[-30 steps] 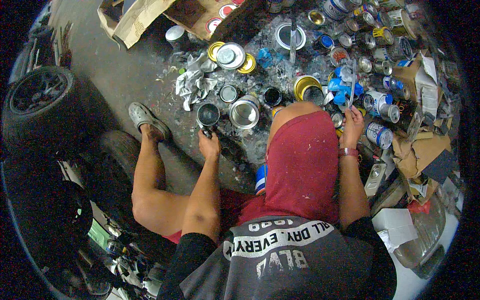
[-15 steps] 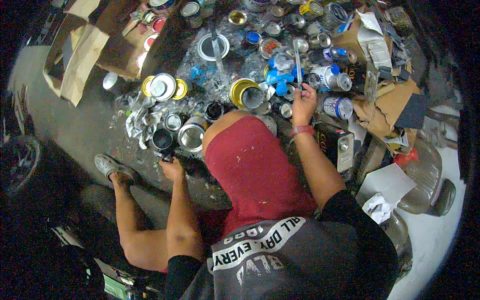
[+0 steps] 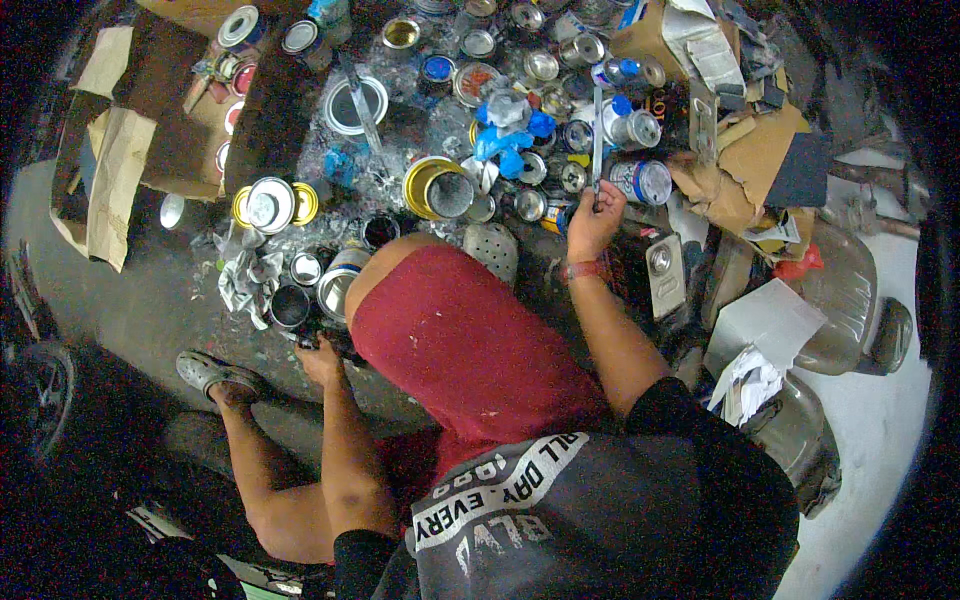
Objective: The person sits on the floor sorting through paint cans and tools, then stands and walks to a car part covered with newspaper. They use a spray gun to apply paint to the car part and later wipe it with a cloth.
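Head view, entries left to right. Far left: a wheel (image 3: 52, 395) in shadow. Next, an open cardboard box (image 3: 122, 190), flaps torn, with red-topped tins (image 3: 236, 118) at its inner right side. Below the box, a white-topped tin (image 3: 272, 204) between two gold discs (image 3: 304, 204); under these, crumpled paper (image 3: 250, 280).

Left hand (image 3: 322, 362): low, fingers curled narrow on a dark handle (image 3: 303, 341) at the near side of a dark cup (image 3: 290, 307). Cup mouth faces up; contents too dark to tell. Exact finger wrap partly hidden. Just beyond the cup, a small silver-rimmed tin (image 3: 306, 267); to its right, an open silver can (image 3: 340, 285), partly hidden by the knee.

Centre: a pale-rimmed round lid or can (image 3: 340, 110) (which, cannot tell) with a flat stick (image 3: 362, 115) across it. Nearer, a gold-rimmed can (image 3: 412, 185) with a grey round container (image 3: 451, 195) overlapping its right side. Below, a clog (image 3: 490, 250) beside the red shorts (image 3: 470, 340).

Right hand (image 3: 595, 222): fingers pinched narrow on the lower end of a pale flat strip (image 3: 598, 135), which points away from the body. Left of the strip, a blue rag (image 3: 500, 150); right of the hand, a blue-and-white can (image 3: 642, 182).

Far right: torn cardboard (image 3: 752, 175), a rectangular metal tin (image 3: 666, 277), a grey plastic chair (image 3: 840, 305).
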A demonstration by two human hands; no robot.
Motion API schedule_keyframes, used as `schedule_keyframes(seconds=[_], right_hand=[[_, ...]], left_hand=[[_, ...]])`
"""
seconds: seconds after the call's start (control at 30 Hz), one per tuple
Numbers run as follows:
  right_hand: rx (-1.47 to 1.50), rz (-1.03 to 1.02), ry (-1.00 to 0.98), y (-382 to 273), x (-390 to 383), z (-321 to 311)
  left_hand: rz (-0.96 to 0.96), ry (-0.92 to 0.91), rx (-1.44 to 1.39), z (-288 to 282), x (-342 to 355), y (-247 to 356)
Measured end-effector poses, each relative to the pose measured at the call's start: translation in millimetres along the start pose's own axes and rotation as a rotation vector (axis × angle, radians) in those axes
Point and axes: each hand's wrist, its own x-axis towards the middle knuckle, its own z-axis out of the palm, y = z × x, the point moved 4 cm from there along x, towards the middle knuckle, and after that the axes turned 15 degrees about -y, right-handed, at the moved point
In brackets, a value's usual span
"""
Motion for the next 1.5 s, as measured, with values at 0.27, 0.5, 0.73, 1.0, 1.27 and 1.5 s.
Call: schedule_keyframes(seconds=[0.27, 0.5, 0.73, 1.0, 1.27, 1.5], right_hand=[[-0.176, 0.047, -0.115, 26.0, -69.8, -44.4], [-0.004, 0.277, -0.259, 19.1, -87.2, -41.0], [-0.345, -0.075, -0.205, -8.9, -80.4, -37.9], [-0.288, -0.498, -0.8, -128.8, -50.1, 64.1], [-0.377, -0.645, -0.957, -148.5, -55.2, 118.5], [-0.403, -0.553, -0.834, -145.1, -42.7, 108.7]], left_hand=[[0.073, -0.086, -0.045, -4.4, 5.5, 2.8], [0.118, -0.081, -0.117, 4.2, 22.1, -19.6], [0.016, -0.21, -0.03, -7.0, 11.4, -7.8], [0.147, -0.157, -0.231, 21.0, 14.2, -33.1], [0.074, -0.363, -0.438, -24.6, 3.4, -59.0], [0.612, -0.255, -0.889, -199.7, -129.7, 127.3]])
